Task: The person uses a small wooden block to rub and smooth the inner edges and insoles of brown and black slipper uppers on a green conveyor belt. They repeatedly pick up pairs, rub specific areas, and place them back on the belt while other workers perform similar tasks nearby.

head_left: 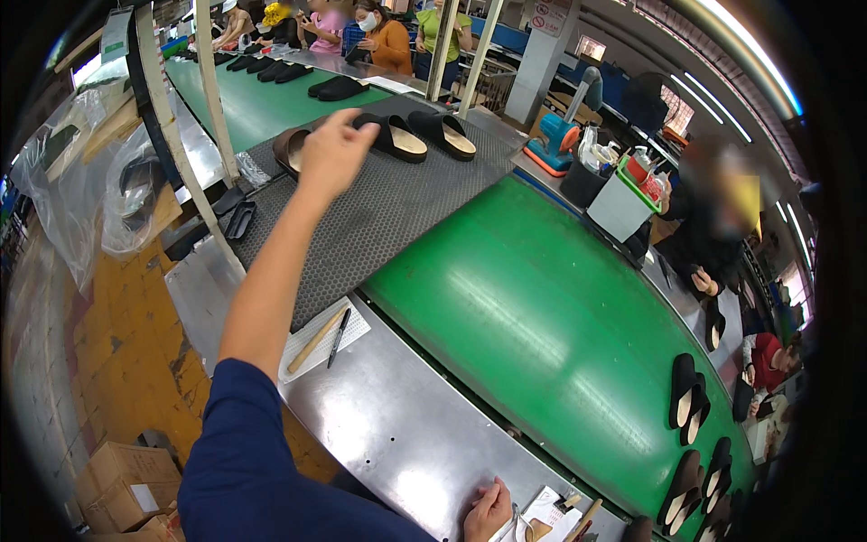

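My left hand (332,155) reaches far out over the dark textured mat (379,217), thumb apart from the fingers, with no held thing visible. It partly covers a brown clog (290,150); whether they touch is unclear. Just right of it stand a black clog (394,138) and another black clog (443,135), pale insoles showing. At the bottom edge my right hand (489,511) rests low over the metal table (397,425) with curled fingers; anything inside them is hidden. Beside it lie a paper card (553,513) and a thin metal loop.
A green conveyor belt (506,280) runs along the right, carrying clogs (684,397). A wooden stick (318,341) and a black pen (339,338) lie on paper. Metal posts (213,90) rise at left. A co-worker (709,226) sits across, beside a grey-green bin (623,203).
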The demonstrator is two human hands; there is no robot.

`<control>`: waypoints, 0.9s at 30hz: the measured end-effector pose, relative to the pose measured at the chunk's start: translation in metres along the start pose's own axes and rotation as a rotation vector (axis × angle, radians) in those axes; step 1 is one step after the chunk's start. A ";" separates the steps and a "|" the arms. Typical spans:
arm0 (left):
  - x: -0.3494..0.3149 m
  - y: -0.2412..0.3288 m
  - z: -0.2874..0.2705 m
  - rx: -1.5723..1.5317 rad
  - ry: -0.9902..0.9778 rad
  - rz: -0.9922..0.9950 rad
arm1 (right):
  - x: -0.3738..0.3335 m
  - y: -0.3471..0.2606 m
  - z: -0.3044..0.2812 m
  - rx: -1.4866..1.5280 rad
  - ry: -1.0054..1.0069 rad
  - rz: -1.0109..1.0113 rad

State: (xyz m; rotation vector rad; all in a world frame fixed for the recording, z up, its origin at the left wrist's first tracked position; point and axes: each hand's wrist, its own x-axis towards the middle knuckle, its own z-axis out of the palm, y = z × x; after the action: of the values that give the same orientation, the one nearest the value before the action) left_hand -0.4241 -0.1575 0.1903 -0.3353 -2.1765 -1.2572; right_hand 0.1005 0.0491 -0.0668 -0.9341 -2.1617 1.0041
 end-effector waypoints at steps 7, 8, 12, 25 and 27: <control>-0.180 0.185 -0.047 -0.483 -0.224 1.218 | 0.002 -0.012 -0.006 0.121 -0.077 0.109; -0.194 0.206 -0.061 -0.547 -0.232 1.230 | 0.003 -0.014 -0.005 0.126 -0.087 0.101; -0.239 0.247 -0.086 -0.809 -0.183 1.091 | 0.003 -0.021 -0.010 0.129 -0.072 0.086; -0.265 0.240 -0.092 -0.907 0.186 0.911 | 0.002 -0.017 -0.007 0.157 -0.082 0.217; -0.271 0.228 -0.096 -0.806 -0.029 0.927 | 0.001 -0.029 -0.009 0.156 -0.075 0.132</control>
State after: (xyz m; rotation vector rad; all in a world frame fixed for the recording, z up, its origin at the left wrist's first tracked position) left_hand -0.0633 -0.1005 0.2211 -1.4702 -1.1175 -1.4359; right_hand 0.0960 0.0400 -0.0381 -0.9883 -2.0686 1.2714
